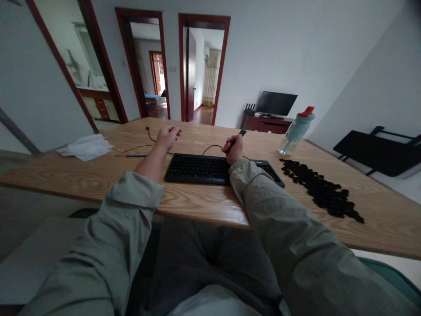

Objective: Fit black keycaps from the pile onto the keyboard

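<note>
A black keyboard (pixel 199 169) lies on the wooden table in front of me. Above its far left edge my left hand (pixel 167 138) is held with its fingers curled together; whether anything is in them is hidden. My right hand (pixel 234 149) is closed round a short black stick-shaped object (pixel 242 132), whose end sticks out past the thumb side. That hand is over the far edge of the keyboard, and my right sleeve covers part of the keys. A thin dark cable (pixel 212 146) loops on the table between the hands, and its plug (pixel 148 128) lies farther left.
Crumpled white paper (pixel 86 147) and a blue pen-like stick (pixel 136 156) lie on the left of the table (pixel 197 202). To the right are a bottle with a red lid (pixel 296 131) and a spread of small black pieces (pixel 320 188). A television (pixel 276 104) stands beyond.
</note>
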The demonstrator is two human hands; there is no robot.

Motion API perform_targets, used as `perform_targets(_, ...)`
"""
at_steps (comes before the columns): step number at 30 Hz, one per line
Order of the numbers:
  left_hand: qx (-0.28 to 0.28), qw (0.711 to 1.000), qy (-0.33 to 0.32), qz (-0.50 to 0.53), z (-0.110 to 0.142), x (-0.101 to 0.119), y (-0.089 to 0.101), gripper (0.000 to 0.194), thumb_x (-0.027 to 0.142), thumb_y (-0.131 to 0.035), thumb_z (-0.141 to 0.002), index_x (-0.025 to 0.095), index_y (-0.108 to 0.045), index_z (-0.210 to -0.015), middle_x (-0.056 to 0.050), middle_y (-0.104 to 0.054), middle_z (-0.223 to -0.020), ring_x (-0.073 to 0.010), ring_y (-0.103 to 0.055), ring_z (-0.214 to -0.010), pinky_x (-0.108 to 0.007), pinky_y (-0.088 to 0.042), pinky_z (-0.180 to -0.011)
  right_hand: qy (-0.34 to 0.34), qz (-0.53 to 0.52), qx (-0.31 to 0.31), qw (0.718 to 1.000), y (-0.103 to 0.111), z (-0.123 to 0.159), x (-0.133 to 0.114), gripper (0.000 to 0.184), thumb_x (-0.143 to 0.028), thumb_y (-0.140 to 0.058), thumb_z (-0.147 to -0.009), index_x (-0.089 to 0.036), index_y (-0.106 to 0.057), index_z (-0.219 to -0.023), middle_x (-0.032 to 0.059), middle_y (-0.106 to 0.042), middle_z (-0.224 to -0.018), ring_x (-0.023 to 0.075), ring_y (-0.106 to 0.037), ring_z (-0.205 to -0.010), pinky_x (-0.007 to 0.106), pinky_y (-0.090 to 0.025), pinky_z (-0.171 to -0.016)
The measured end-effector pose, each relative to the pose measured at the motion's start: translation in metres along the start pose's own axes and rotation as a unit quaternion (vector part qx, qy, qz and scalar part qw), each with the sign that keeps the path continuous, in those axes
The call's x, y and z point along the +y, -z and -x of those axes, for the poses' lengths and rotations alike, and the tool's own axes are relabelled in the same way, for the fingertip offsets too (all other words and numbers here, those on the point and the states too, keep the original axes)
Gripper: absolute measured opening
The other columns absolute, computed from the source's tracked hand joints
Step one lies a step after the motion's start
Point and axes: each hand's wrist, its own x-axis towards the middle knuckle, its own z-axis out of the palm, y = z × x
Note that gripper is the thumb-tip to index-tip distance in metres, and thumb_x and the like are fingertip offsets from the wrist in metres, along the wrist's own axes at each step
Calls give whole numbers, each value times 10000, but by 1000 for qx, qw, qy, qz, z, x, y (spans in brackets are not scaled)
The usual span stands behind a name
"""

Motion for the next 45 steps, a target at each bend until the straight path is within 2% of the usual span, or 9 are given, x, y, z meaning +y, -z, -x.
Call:
perform_targets(3, -60, 995, -27, -79, 3, -24, -7, 203, 285, -516, -876, 149, -652, -812, -35, -622, -747, -136, -526, -667, -257, -419, -666, 39, 14, 36, 999, -7, 3, 5, 243, -372, -453, -829, -206, -403, -658, -62, -321, -482, 68, -277, -389, 194, -266, -372)
perform_targets(7, -194, 958, -67, -200, 12, -29, -14, 237, 348, -573, -826, 145, -694, -836, -41, -659, -779, -170, -554, -740, -280, -413, -720, 80, 54, 45, 994, -14, 11, 13, 202, -327, -504, -786, -197, -427, -653, -52, -364, -520, 63, -339, -425, 193, -293, -395)
perform_targets(9, -221, 947, -69, -222, 15, -31, -16, 274, 376, -557, -828, 144, -702, -847, -46, -669, -796, -181, -565, -761, -288, -415, -727, 79, 66, 30, 994, -14, 13, 14, 216, -342, -504, -785, -197, -422, -648, -51, -361, -525, 64, -343, -430, 194, -302, -401)
perform_targets(16, -227, 943, -66, -235, 12, -40, -15, 318, 402, -521, -833, 140, -701, -857, -66, -680, -832, -191, -575, -776, -294, -419, -723, 39, 70, -21, 997, -8, 13, 11, 311, -441, -451, -837, -209, -390, -639, -66, -284, -480, 70, -266, -391, 201, -260, -379)
perform_targets(19, -245, 936, -65, -245, 13, -40, -16, 318, 400, -516, -825, 137, -694, -854, -67, -671, -832, -192, -569, -773, -295, -414, -717, 37, 84, -25, 995, -12, 16, 10, 314, -421, -459, -845, -213, -376, -625, -68, -272, -472, 70, -244, -374, 207, -247, -360)
perform_targets(24, -255, 934, -58, -243, 16, -37, -17, 298, 380, -516, -819, 136, -686, -846, -72, -674, -846, -193, -571, -771, -302, -415, -727, 53, 103, 25, 993, -16, 20, 8, 224, -297, -463, -818, -203, -406, -623, -57, -309, -466, 70, -261, -371, 205, -245, -337)
perform_targets(30, -255, 935, -55, -240, 15, -38, -16, 292, 392, -528, -808, 146, -683, -826, -64, -666, -810, -193, -567, -762, -295, -419, -728, 90, 116, 84, 986, -15, 17, 9, 231, -332, -507, -823, -206, -411, -654, -52, -347, -507, 74, -326, -391, 204, -295, -342)
perform_targets(39, -250, 935, -48, -245, 17, -34, -17, 267, 357, -538, -819, 142, -696, -829, -79, -691, -848, -197, -580, -773, -298, -429, -724, 95, 112, 62, 987, -11, 20, 5, 275, -374, -503, -836, -208, -379, -656, -56, -335, -537, 63, -305, -404, 197, -279, -358)
perform_targets(45, -252, 934, -56, -247, 15, -37, -17, 292, 363, -537, -828, 130, -708, -866, -85, -700, -880, -200, -593, -798, -293, -433, -736, 84, 121, 62, 987, -12, 15, 9, 227, -311, -517, -825, -195, -424, -653, -50, -377, -543, 61, -325, -417, 193, -276, -361)
